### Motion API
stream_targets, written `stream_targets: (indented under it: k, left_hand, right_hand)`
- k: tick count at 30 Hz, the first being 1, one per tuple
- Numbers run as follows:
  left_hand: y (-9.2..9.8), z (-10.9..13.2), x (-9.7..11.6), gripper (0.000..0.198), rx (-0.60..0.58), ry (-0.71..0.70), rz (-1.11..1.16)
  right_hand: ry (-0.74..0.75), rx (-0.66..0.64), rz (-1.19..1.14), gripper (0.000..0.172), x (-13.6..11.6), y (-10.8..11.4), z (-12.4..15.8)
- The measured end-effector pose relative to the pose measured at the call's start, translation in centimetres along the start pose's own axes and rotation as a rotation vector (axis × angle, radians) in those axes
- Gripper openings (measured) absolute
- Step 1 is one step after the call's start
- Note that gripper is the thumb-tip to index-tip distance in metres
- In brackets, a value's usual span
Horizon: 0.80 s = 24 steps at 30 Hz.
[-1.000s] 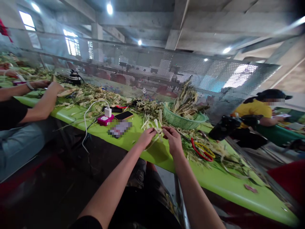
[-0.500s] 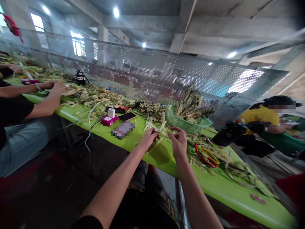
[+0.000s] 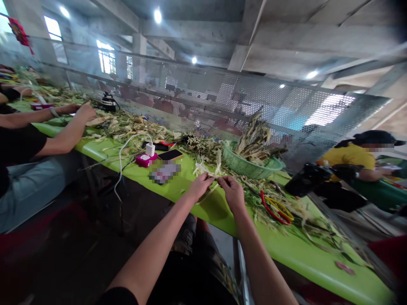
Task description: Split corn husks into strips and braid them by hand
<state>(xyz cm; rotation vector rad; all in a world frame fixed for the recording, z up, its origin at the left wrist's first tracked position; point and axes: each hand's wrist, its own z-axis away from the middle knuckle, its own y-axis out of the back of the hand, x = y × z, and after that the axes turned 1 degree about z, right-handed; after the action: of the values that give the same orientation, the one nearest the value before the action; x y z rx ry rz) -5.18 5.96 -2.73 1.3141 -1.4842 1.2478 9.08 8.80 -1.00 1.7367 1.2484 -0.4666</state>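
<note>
Pale husk strips, crossed and spread at their upper ends, stand up between my two hands just above the green table. My left hand is closed, pinching the strips at their lower left. From the right, my right hand pinches the same strips with thumb and fingers, close to the left fingertips. One thin strip hangs down below the hands. How the strips are joined is partly hidden by my fingers. Beyond them sits a light green basket holding dry husks.
A phone and a magenta power block with a white charger lie left. Red-handled and yellow-handled tools lie among scraps at right. Loose husks cover the table's back. A co-worker's hands work at far left. A mesh partition stands behind.
My right hand has moved left and inward, its fingers closing on the strips beside my left hand. The co-worker's hands at left have shifted slightly. The view has tilted a little.
</note>
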Motion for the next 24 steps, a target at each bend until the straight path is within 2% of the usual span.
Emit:
stream_targets:
  k: [3, 8, 13, 16, 20, 24]
  left_hand:
    - [0.14, 0.04, 0.24, 0.02, 0.02, 0.036, 0.054]
    - [0.36, 0.01, 0.52, 0.019, 0.058, 0.084, 0.209]
    - [0.41, 0.04, 0.38, 0.021, 0.063, 0.065, 0.12]
    - [0.33, 0.14, 0.3, 0.022, 0.023, -0.004, -0.016]
    - [0.25, 0.23, 0.17, 0.026, -0.108, -0.097, -0.11]
    - [0.19, 0.2, 0.02, 0.028, -0.184, -0.105, -0.138]
  right_hand:
    - [0.014, 0.038, 0.08, 0.036, 0.06, 0.07, -0.01]
    - [-0.048, 0.123, 0.153, 0.039, 0.52, 0.49, -0.13]
    - [-0.039, 0.156, 0.172, 0.034, 0.79, 0.78, -0.31]
    - [-0.045, 0.097, -0.001, 0.032, 0.65, 0.65, -0.4]
    - [-0.213, -0.035, -0.385, 0.032, 0.13, 0.28, -0.17]
    - [-0.279, -0.015, -0.551, 0.029, -0.09, 0.21, 0.08]
